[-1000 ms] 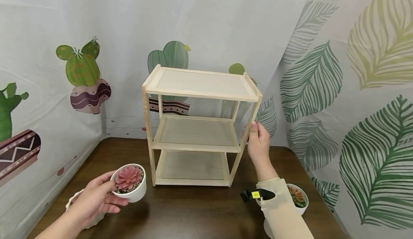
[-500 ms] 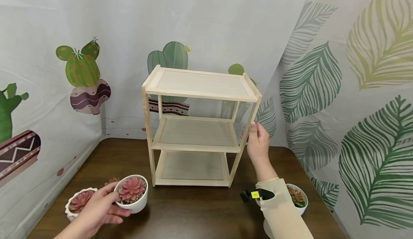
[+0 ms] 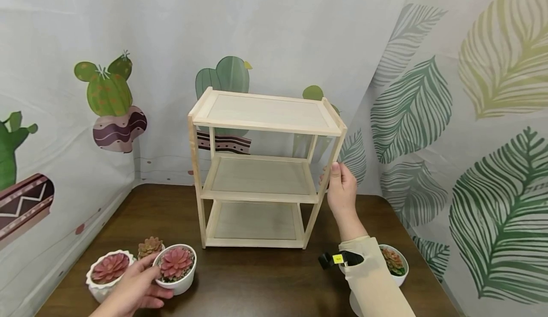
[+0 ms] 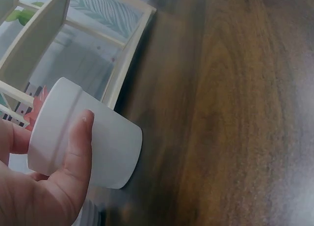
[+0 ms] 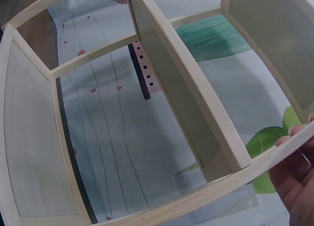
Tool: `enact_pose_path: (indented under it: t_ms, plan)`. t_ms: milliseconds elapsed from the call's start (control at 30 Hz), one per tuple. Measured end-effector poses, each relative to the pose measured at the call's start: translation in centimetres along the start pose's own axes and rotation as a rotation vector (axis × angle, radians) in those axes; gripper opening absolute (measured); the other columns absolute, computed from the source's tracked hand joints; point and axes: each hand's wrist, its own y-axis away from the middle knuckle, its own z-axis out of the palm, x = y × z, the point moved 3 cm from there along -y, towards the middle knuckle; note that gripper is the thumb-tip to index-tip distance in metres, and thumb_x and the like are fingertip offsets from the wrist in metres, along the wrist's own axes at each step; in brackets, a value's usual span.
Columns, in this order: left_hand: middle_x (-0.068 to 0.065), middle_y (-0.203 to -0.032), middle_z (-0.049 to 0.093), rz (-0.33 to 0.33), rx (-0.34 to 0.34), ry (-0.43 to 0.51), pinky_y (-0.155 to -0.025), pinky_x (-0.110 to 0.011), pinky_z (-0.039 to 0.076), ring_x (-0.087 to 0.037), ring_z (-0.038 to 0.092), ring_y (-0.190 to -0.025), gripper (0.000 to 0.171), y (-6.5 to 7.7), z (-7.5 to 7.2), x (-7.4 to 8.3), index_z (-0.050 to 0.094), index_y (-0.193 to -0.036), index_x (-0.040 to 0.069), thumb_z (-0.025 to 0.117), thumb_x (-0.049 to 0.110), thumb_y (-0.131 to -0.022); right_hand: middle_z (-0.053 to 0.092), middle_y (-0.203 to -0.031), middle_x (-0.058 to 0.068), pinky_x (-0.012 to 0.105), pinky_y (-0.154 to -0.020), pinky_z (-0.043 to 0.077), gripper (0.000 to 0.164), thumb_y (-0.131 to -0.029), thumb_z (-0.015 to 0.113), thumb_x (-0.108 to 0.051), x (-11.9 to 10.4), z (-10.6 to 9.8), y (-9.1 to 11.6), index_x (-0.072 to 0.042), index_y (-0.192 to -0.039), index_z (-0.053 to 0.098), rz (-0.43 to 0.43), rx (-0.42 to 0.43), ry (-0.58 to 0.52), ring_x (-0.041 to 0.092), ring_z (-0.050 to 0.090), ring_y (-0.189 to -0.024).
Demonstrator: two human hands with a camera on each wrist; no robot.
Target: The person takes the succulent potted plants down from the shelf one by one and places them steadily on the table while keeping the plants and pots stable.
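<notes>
A pink succulent in a smooth white pot (image 3: 184, 283) is held by its rim in my left hand (image 3: 136, 289), low at the table's front left. In the left wrist view, the thumb (image 4: 78, 147) lies along the pot's side and a finger reaches over the rim; whether its base touches the table I cannot tell. A pale wooden three-tier shelf (image 3: 259, 196) stands mid-table, its tiers bare. My right hand (image 3: 342, 191) grips the shelf's right front post, thumb in front; the right wrist view shows fingertips curled on the frame (image 5: 211, 184).
Left of the held pot stand a scalloped white pot with a red succulent (image 3: 100, 288) and a brownish succulent (image 3: 150, 246), partly hidden. Beyond my right sleeve sits a white pot with an orange-green succulent (image 3: 394, 262). Printed curtains hang behind the dark table (image 3: 257, 283).
My left hand has lowered the potted succulent toward the tabletop and slightly right, uncovering the two succulents behind it. My right hand stays on the shelf post.
</notes>
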Motion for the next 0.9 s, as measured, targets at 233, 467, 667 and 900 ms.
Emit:
enact_pose_path:
  t_ms: [233,467,667,900]
  plan:
    - [-0.012,-0.091,0.075,-0.011,0.016,0.002,-0.062,-0.038,0.062,-0.025,0.077,-0.076,0.075,0.04,0.02,-0.19,-0.004,-0.16,-0.004,0.038,0.011,-0.101,0.067,-0.081,0.035,0.022,-0.065,0.058,0.036,-0.11,0.045,-0.012,-0.11,0.05,-0.03,0.017,-0.099,0.063,0.005,-0.001,0.002,0.014,0.069,-0.07]
    - [-0.013,-0.093,0.074,-0.014,0.012,0.008,-0.063,-0.039,0.062,-0.026,0.077,-0.078,0.076,0.09,-0.14,-0.34,-0.008,-0.16,-0.004,0.038,0.011,-0.101,0.067,-0.08,0.035,0.023,-0.064,0.059,0.035,-0.11,0.044,-0.01,-0.19,0.05,0.06,0.016,-0.097,0.063,-0.003,0.005,-0.002,0.015,0.069,-0.069]
    - [-0.013,-0.093,0.074,-0.017,0.007,0.007,-0.063,-0.039,0.062,-0.026,0.077,-0.079,0.077,0.06,-0.23,-0.43,-0.01,-0.159,-0.006,0.037,0.012,-0.101,0.068,-0.079,0.035,0.029,-0.065,0.061,0.035,-0.11,0.045,-0.011,0.03,0.02,0.1,0.015,-0.097,0.063,-0.001,0.01,-0.002,0.012,0.068,-0.068]
    - [-0.013,-0.094,0.074,-0.008,-0.014,0.008,-0.064,-0.039,0.062,-0.026,0.077,-0.08,0.077,0.05,-0.26,-0.45,-0.011,-0.159,-0.006,0.037,0.012,-0.101,0.067,-0.08,0.035,0.026,-0.066,0.059,0.035,-0.11,0.045,-0.011,0.06,0.04,0.11,0.016,-0.097,0.063,0.002,0.011,-0.012,0.013,0.067,-0.068]
